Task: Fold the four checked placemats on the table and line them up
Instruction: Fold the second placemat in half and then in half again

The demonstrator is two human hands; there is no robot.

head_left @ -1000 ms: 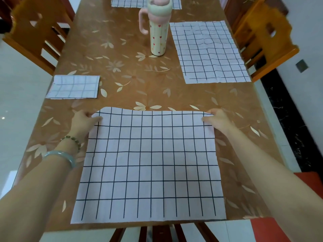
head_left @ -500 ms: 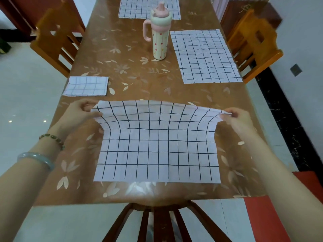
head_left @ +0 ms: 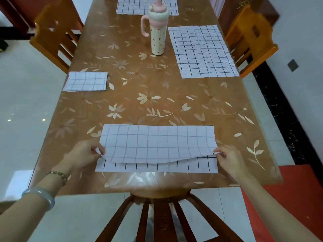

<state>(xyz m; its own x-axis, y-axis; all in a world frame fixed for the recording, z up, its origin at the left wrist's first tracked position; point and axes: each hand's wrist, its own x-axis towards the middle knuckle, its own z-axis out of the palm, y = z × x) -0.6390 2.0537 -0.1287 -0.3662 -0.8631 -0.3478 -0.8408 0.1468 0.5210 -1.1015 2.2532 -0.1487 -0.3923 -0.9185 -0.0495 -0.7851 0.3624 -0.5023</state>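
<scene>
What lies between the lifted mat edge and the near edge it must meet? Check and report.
Nothing visible. The left hand and right hand pinch two corners of the mat, folded over itself; only its own lower layer lies beneath. The bottle and the folded mat sit farther up the table, well clear.

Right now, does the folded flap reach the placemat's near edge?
No, the placemat shows a strip of its lower layer beyond the flap.

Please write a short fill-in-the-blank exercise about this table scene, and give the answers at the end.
1. The left hand and right hand each pinch a ____ of the near placemat.
2. The folded placemat lies at the ____ edge of the table.
3. The bottle stands ____.

Answers: corner; left; upright.
</scene>
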